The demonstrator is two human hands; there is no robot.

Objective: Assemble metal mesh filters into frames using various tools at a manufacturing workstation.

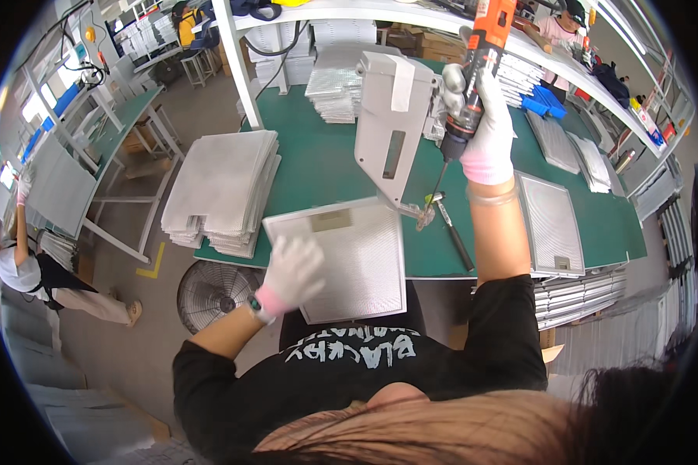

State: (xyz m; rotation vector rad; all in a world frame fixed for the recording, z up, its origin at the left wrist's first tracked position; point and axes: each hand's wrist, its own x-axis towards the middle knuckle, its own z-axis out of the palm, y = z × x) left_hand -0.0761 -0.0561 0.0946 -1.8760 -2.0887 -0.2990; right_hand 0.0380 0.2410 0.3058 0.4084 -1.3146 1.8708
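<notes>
My right hand (488, 128), in a white glove with a pink cuff, is closed around an orange and black power screwdriver (481, 54). Its long thin bit slants down to the metal tip (424, 215) of a tall grey machine (395, 116). Below that tip, a framed metal mesh panel (361, 260) lies at the table's front edge, partly over my lap. Over the panel's left side is my left hand (295, 270), gloved too and blurred; its fingers cannot be made out clearly. Beside the machine tip lies a black-handled hammer (455, 236).
A tall stack of mesh panels (225, 174) stands on the green table (302, 170) at left. Another framed panel (551, 221) lies at right. A white shelf (566, 66) crosses the back. A floor fan (217, 294) sits below left. A co-worker (31, 271) stands far left.
</notes>
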